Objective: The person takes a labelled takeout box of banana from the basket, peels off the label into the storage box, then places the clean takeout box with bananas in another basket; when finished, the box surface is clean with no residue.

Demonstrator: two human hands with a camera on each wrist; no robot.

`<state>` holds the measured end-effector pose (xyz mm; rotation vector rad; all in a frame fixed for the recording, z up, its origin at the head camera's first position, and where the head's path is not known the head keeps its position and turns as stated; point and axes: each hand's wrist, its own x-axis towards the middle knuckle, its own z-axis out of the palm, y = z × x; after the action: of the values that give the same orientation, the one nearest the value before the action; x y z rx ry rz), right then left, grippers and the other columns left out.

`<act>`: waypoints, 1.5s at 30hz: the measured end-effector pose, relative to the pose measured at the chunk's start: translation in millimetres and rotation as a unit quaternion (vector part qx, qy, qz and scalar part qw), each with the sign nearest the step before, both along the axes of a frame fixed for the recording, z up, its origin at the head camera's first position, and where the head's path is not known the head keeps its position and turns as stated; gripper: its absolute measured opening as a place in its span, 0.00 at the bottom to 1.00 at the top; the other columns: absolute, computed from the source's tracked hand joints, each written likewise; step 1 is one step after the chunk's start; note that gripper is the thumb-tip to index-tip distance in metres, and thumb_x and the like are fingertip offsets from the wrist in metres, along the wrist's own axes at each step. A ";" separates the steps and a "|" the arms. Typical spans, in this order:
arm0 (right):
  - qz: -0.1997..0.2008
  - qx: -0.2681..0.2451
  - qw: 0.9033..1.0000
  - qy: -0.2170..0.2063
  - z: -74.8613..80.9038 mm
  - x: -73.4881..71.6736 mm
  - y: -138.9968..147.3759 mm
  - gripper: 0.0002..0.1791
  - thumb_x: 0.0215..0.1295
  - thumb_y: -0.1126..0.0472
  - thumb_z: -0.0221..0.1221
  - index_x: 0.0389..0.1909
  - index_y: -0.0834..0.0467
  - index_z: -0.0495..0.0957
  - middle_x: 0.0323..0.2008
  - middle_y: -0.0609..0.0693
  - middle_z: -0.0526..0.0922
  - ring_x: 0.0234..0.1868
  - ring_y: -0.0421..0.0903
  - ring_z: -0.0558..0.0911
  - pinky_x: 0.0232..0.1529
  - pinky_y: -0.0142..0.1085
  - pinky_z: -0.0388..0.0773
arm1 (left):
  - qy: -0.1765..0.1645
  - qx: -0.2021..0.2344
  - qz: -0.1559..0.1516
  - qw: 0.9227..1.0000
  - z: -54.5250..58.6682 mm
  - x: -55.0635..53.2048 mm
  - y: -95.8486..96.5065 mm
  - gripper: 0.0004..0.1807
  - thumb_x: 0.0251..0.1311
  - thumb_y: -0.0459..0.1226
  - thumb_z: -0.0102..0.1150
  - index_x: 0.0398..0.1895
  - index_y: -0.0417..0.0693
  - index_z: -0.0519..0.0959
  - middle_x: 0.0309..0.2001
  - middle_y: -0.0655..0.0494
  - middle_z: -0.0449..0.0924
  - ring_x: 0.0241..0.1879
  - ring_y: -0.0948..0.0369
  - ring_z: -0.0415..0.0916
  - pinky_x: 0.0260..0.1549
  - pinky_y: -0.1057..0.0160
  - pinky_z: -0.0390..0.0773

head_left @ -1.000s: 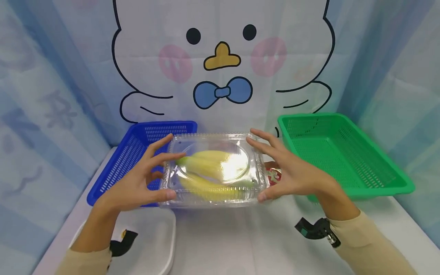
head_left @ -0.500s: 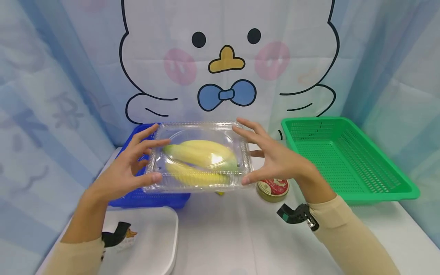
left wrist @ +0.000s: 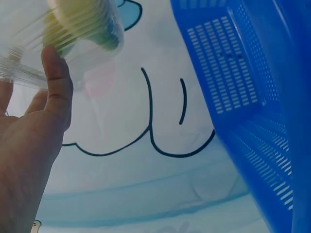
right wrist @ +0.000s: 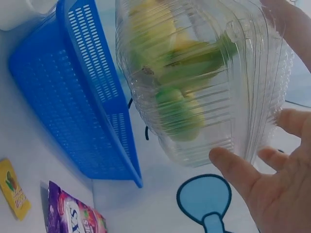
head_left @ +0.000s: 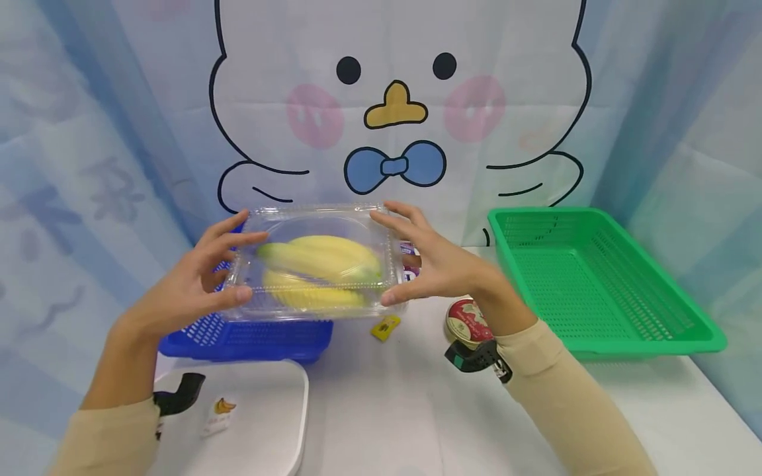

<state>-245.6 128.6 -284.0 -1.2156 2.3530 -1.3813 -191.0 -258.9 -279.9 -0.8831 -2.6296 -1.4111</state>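
Observation:
A clear lidded plastic box (head_left: 280, 307) with yellow-green bananas (head_left: 321, 258) inside is held up in the air. My left hand (head_left: 184, 281) grips its left end, thumb along the near edge and fingers at the far corner. At the opposite end, my right hand (head_left: 437, 261) holds it the same way. Behind and below the box sits the blue basket (head_left: 250, 344), partly hidden by it. From the right wrist view, the box's ribbed underside (right wrist: 209, 107) shows, apart from the basket. Only part of the box appears in the left wrist view.
A green basket (head_left: 607, 277) stands at the right. In front lie a white tray (head_left: 262, 423) with a banana-picture card (head_left: 220, 416), a yellow packet (head_left: 385, 327) and a round red-lidded tin (head_left: 467, 320). A purple packet (right wrist: 73, 211) lies behind my right hand. A printed curtain surrounds the table.
Both hands have carried the box to the left and slightly upward, over the blue basket. The yellow packet, the purple packet and more of the tin have come into view.

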 end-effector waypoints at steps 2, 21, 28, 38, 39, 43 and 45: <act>0.004 -0.005 1.000 -0.005 -0.2 -4.6 -4.5 0.63 0.52 0.53 0.79 0.83 0.41 0.47 0.80 0.36 0.35 0.76 0.49 0.60 0.68 0.46 0.72 | -0.001 -0.007 0.009 1.000 1.0 -0.6 -3.0 0.40 0.60 0.30 0.67 0.76 0.58 0.67 0.82 0.71 0.37 0.71 0.42 0.51 0.62 0.21 0.57; 0.002 -0.009 1.000 -0.005 12.5 -37.6 -55.4 0.54 0.52 0.51 0.79 0.78 0.40 0.60 0.81 0.33 0.39 0.79 0.54 0.57 0.69 0.44 0.71 | -0.022 -0.032 0.057 0.998 9.7 -9.5 -44.4 0.45 0.60 0.30 0.69 0.79 0.59 0.62 0.83 0.65 0.33 0.77 0.30 0.40 0.63 0.18 0.46; 0.005 -0.017 1.000 -0.006 2.6 -54.5 -77.4 0.51 0.51 0.51 0.79 0.76 0.43 0.64 0.82 0.38 0.39 0.79 0.59 0.57 0.69 0.46 0.71 | -0.048 -0.027 0.075 0.996 6.8 -16.9 -64.8 0.44 0.62 0.29 0.67 0.80 0.60 0.61 0.84 0.60 0.35 0.77 0.29 0.37 0.64 0.19 0.47; -0.011 -0.017 1.000 -0.006 -5.2 -60.7 -98.7 0.49 0.51 0.49 0.78 0.75 0.41 0.65 0.82 0.41 0.40 0.76 0.60 0.59 0.65 0.46 0.76 | -0.064 -0.030 0.118 0.990 8.0 -21.0 -84.4 0.39 0.69 0.33 0.62 0.80 0.62 0.61 0.83 0.61 0.46 0.76 0.29 0.44 0.60 0.18 0.54; -0.011 -0.015 1.000 -0.009 -7.0 -61.5 -100.8 0.49 0.51 0.49 0.78 0.75 0.40 0.65 0.82 0.40 0.40 0.76 0.60 0.59 0.65 0.46 0.76 | -0.067 -0.041 0.123 0.989 7.4 -21.2 -86.5 0.39 0.69 0.34 0.62 0.80 0.62 0.60 0.83 0.60 0.46 0.76 0.28 0.44 0.59 0.18 0.55; -0.011 -0.012 1.000 -0.021 -14.6 -64.2 -109.8 0.50 0.52 0.49 0.78 0.75 0.41 0.64 0.83 0.41 0.39 0.77 0.61 0.58 0.66 0.47 0.75 | -0.079 -0.078 0.132 0.985 2.9 -22.5 -93.5 0.41 0.69 0.38 0.64 0.81 0.65 0.57 0.84 0.54 0.42 0.74 0.25 0.46 0.58 0.17 0.56; -0.008 -0.017 0.999 -0.032 -18.7 -65.2 -114.9 0.50 0.51 0.50 0.78 0.76 0.43 0.64 0.83 0.42 0.39 0.78 0.61 0.57 0.67 0.48 0.74 | -0.083 -0.094 0.136 0.983 -0.4 -23.9 -95.3 0.41 0.69 0.40 0.65 0.81 0.66 0.57 0.84 0.52 0.43 0.74 0.26 0.48 0.58 0.19 0.59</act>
<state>-310.9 13.7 -302.7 -1.1458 2.3109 -1.4484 -214.9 -354.2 -280.3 -0.4062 -2.9054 -1.2332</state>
